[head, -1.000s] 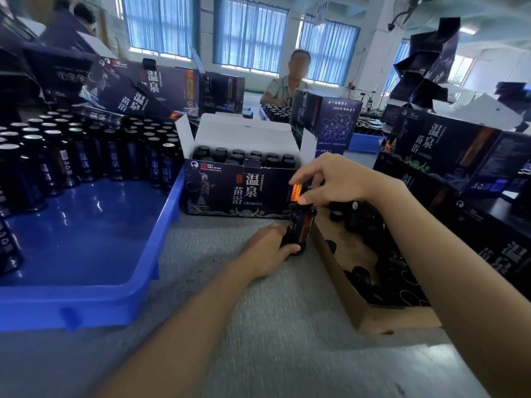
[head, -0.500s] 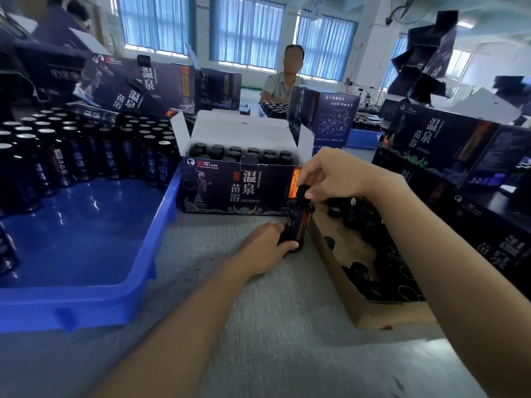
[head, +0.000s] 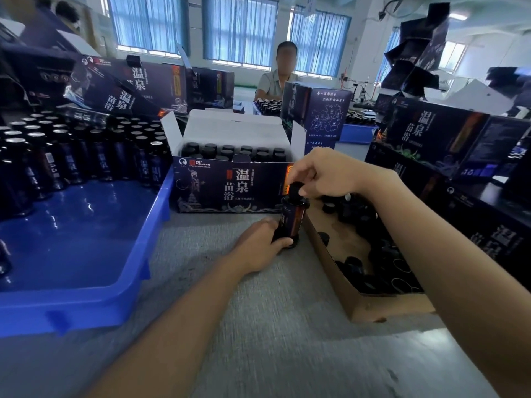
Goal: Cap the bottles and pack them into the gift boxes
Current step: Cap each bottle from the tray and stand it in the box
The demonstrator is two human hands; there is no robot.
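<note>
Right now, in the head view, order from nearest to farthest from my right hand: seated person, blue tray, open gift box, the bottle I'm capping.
1. The bottle: directly under the right hand, which pinches its cap.
2. The open gift box: just behind, slightly left.
3. The blue tray: on the left.
4. The seated person: far back.

Our left hand (head: 258, 242) curled, gripping, reaching in from 7 o'clock; our right hand (head: 321, 173) pinching just above, from 4 o'clock.
</note>
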